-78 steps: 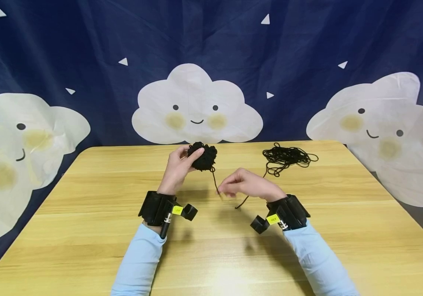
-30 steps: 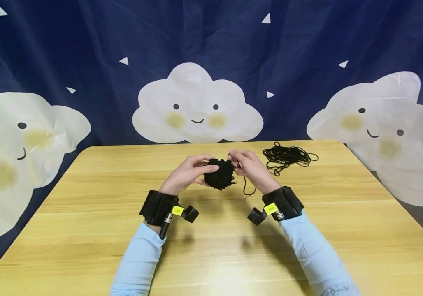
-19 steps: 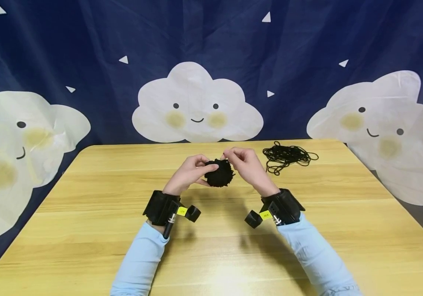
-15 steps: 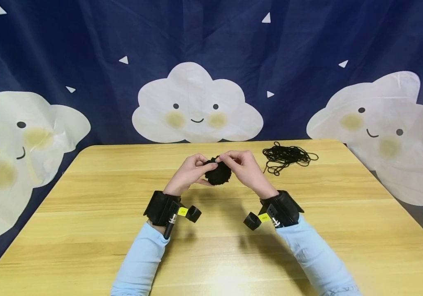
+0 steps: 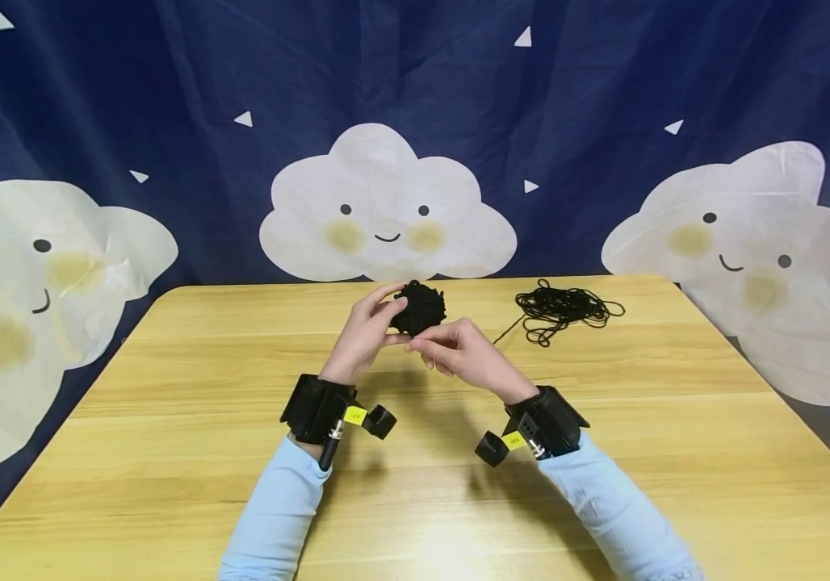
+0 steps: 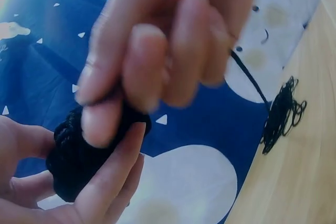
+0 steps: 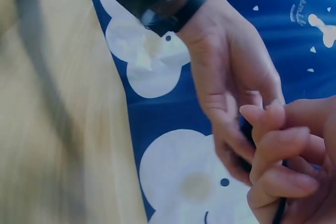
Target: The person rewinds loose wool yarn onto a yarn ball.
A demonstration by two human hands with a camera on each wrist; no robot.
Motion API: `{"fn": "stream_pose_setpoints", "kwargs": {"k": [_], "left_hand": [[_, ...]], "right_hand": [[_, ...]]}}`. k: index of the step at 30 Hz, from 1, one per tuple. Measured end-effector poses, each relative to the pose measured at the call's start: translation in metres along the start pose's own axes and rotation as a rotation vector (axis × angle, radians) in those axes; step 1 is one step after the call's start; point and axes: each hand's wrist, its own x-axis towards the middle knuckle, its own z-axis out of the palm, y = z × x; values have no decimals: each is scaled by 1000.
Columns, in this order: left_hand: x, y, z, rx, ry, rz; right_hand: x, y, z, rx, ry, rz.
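A round, fuzzy-looking ball of black yarn point(image 5: 421, 307) is gripped in my left hand point(image 5: 357, 337), thumb on the near side and fingers round the far side. It is held above the table's far half. My right hand point(image 5: 464, 357) is just below and to the right of the ball, thumb and index finger pinching a yarn strand point(image 6: 251, 77) close against it. In the left wrist view the strand runs from behind the right hand down to a loose yarn tangle point(image 5: 563, 308). The pinched bit itself is mostly covered by fingertips.
The loose tangle lies on the wooden table point(image 5: 168, 452) at the back right. A dark blue curtain point(image 5: 575, 97) with smiling white clouds hangs directly behind the table. Each wrist wears a black strap point(image 5: 316, 409) with a small camera sticking inward.
My right hand first pinched the strand, carried it up to the ball's far side, then over and down to its near side. The ball has shifted slightly up and left since half a second ago.
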Motion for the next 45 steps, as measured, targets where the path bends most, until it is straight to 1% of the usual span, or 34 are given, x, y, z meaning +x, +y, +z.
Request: {"fn": "stream_pose_setpoints", "kwargs": {"k": [2, 6, 8, 11, 15, 18, 21, 23, 25, 29, 32, 35, 37, 41, 45], "left_hand": [[0, 0, 0, -27, -3, -2], [-1, 1, -1, -67, -9, -3], [-1, 2, -1, -78, -11, -4], [-2, 3, -1, -81, -25, -6], [-2, 2, -3, -16, -45, -13], [-1, 0, -4, 16, -54, -20], [-1, 0, -4, -2, -64, -22], [-1, 0, -5, -3, -80, -18], [-1, 0, -5, -3, -109, -20], [-1, 0, -5, 35, -185, -28], [0, -1, -5, 50, -220, -32], [1, -1, -4, 68, -245, -38], [0, -1, -4, 73, -266, -51], [0, -1, -3, 89, -295, -66], [-1, 0, -3, 118, -332, -68]], "right_hand": [[0, 2, 1, 1, -22, 14], [1, 7, 1, 0, -37, 42], [2, 11, 0, 16, -49, 54], [3, 18, -2, 105, -67, 107], [3, 29, -6, 260, -87, 202], [3, 34, -8, 319, -126, 236], [3, 38, -10, 377, -161, 250], [4, 41, -12, 418, -160, 271], [4, 43, -14, 460, -143, 286], [6, 45, -17, 518, -86, 294], [7, 42, -19, 556, -34, 298], [8, 38, -23, 582, 27, 321], [8, 36, -25, 603, 65, 328], [11, 32, -27, 613, 104, 332], [11, 28, -28, 574, 123, 323]]}}
